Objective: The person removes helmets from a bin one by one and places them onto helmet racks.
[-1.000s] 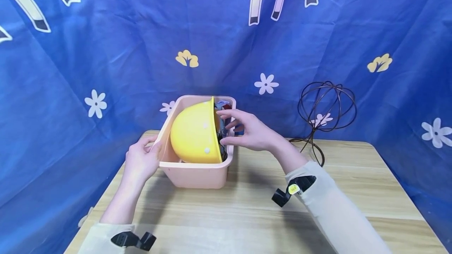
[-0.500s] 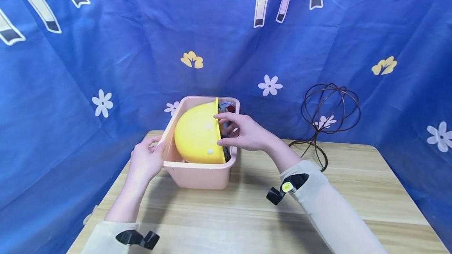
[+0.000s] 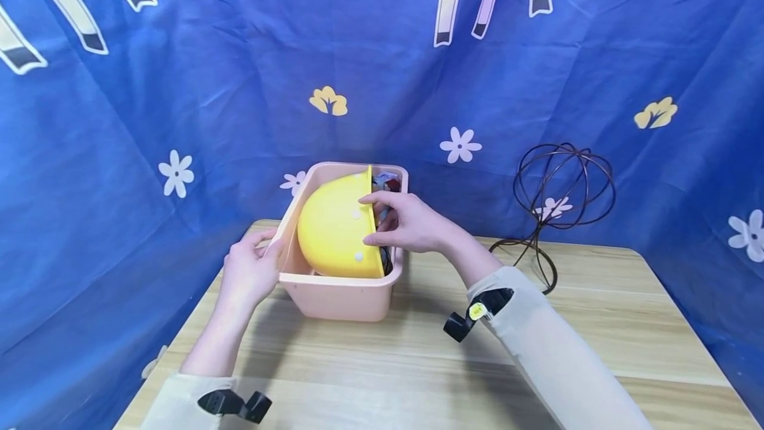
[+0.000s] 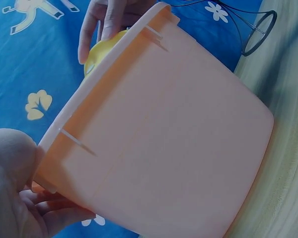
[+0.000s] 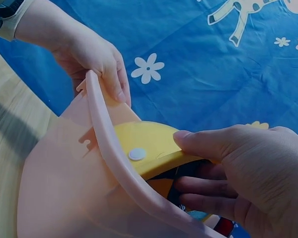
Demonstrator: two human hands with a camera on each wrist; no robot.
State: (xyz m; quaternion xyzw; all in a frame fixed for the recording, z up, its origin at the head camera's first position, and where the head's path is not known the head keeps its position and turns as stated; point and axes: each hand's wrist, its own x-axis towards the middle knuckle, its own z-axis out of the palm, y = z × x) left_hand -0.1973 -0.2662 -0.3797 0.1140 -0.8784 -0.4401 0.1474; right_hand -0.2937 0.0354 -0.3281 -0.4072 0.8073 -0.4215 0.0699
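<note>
A yellow hard hat (image 3: 334, 227) with white rivets lies on its side in a pink plastic bin (image 3: 337, 302), its opening facing right. My left hand (image 3: 252, 271) grips the bin's left rim, the thumb on one side of the wall and fingers on the other. At the hat's edge, my right hand (image 3: 412, 221) pinches the brim. The right wrist view shows that thumb (image 5: 188, 140) on the brim and the other fingers (image 5: 203, 187) inside the hat's opening. The hat's lower part is hidden by the bin wall.
Small dark, red and blue items (image 3: 390, 182) fill the bin's right side beyond the hat. A dark wire whisk-shaped frame (image 3: 537, 217) stands at the back right of the wooden table (image 3: 453, 363). Behind the table hangs a blue patterned cloth (image 3: 382, 105).
My right hand has moved left from beside the hard hat and closed on its brim. The left hand keeps its hold on the bin. The head view has shifted slightly.
</note>
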